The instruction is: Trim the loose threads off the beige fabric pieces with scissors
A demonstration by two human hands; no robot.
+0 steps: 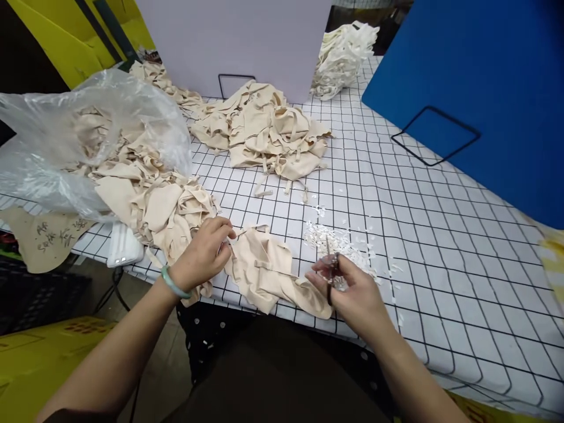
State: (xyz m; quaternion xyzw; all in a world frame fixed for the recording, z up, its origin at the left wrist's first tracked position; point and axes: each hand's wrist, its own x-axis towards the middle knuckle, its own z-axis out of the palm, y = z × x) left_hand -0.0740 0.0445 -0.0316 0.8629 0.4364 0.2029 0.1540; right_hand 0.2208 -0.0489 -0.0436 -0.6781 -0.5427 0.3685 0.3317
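A clear plastic bag (pixel 53 135) lay on the far left of the checked tabletop (pixel 432 194), with cream fabric pieces (pixel 145 194) spilling out of its mouth toward the middle. Below the bag, a tan cardboard piece (pixel 42 238) with handwriting hung over the tabletop's edge, and a white object (pixel 124 247) sat just beside it. The left hand (pixel 205 252), a pale green bangle (pixel 173 284) on its wrist, was clenched on an edge of a cream fabric piece (pixel 264 270) that lay flat at the near edge of the tabletop. Right of that piece, the right hand (pixel 352 291) was closed around small scissors (pixel 331 267), blades pointing away from the person. Just past the scissors lay a scatter of white trimmings (pixel 339 241). Farther back from the flat piece, a second cream heap (pixel 264 129) rested before a grey board (pixel 238 41). A white heap (pixel 343 56) sat right of it, and a blue board (pixel 484 88) stood at the far right.
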